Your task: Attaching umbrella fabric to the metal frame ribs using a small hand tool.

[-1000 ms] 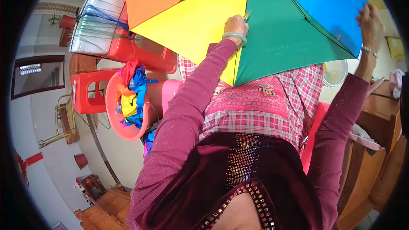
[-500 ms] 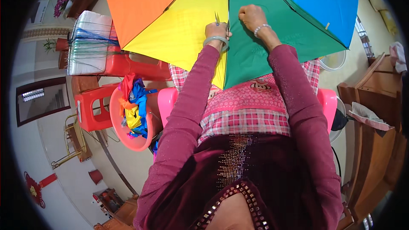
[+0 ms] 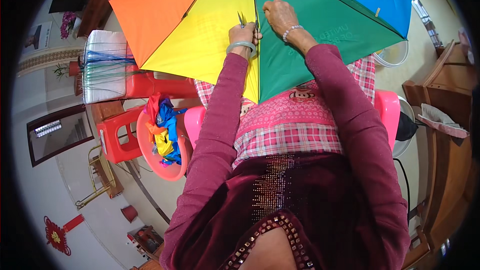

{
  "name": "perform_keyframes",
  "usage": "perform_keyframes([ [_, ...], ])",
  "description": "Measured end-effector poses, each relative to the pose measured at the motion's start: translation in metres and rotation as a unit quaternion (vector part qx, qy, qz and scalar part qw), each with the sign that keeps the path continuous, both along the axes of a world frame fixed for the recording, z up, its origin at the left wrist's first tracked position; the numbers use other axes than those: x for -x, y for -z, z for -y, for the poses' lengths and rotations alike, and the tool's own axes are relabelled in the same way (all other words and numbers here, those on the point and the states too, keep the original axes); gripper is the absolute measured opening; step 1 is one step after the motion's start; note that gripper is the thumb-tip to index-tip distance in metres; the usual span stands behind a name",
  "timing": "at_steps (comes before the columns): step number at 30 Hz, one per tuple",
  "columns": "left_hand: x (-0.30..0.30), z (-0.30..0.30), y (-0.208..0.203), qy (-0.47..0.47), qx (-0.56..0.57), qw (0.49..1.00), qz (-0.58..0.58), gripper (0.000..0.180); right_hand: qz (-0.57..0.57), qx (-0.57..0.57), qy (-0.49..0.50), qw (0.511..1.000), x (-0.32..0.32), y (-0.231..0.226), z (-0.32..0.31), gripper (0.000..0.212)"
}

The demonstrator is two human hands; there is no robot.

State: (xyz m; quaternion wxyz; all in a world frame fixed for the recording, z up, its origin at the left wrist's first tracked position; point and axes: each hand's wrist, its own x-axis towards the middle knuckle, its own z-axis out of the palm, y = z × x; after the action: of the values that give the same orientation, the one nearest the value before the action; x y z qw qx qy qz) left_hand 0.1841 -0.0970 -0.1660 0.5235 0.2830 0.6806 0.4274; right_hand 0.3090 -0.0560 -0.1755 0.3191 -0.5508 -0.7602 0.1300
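A spread umbrella (image 3: 300,45) with red, orange, yellow, green and blue panels lies across my lap, its dark ribs showing. My left hand (image 3: 244,35) is closed at the seam between the yellow and green panels, beside a rib (image 3: 255,0). From that fist stick out the pointed blades of small scissors (image 3: 242,19); the rest of them is hidden. Over the green panel, just right of that rib, my right hand (image 3: 281,17) has its fingers pinched together. What they hold, if anything, is too small to make out. A thin dark curved line shows on the green cloth nearby.
To the left, a pink basin (image 3: 183,162) holds bunched coloured cloth (image 3: 165,130). Behind it are red stools (image 3: 117,137) and a white block (image 3: 104,67) wound with blue and green threads. Wooden furniture (image 3: 440,95) and a clear round tub (image 3: 392,56) stand at right.
The view has shifted a little, so the umbrella and both hands sit slightly further left. My right hand has come closer to the rib and my left hand; the left still grips the scissors.
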Motion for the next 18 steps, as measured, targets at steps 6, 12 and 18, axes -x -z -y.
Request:
perform_keyframes([
  [6, -0.015, -0.003, -0.002, -0.019, 0.012, 0.999, 0.034, 0.015, 0.051, 0.008, 0.026, 0.998, -0.01, -0.002, 0.003, 0.016],
  [12, -0.025, -0.009, 0.002, 0.01, 0.017, 0.999, 0.043, 0.014, 0.096, 0.077, -0.039, 0.992, -0.024, -0.005, 0.004, 0.018],
  [18, -0.034, -0.012, 0.0, 0.006, 0.021, 0.998, 0.059, 0.012, 0.12, 0.147, -0.071, 0.979, -0.033, -0.009, 0.002, 0.02],
])
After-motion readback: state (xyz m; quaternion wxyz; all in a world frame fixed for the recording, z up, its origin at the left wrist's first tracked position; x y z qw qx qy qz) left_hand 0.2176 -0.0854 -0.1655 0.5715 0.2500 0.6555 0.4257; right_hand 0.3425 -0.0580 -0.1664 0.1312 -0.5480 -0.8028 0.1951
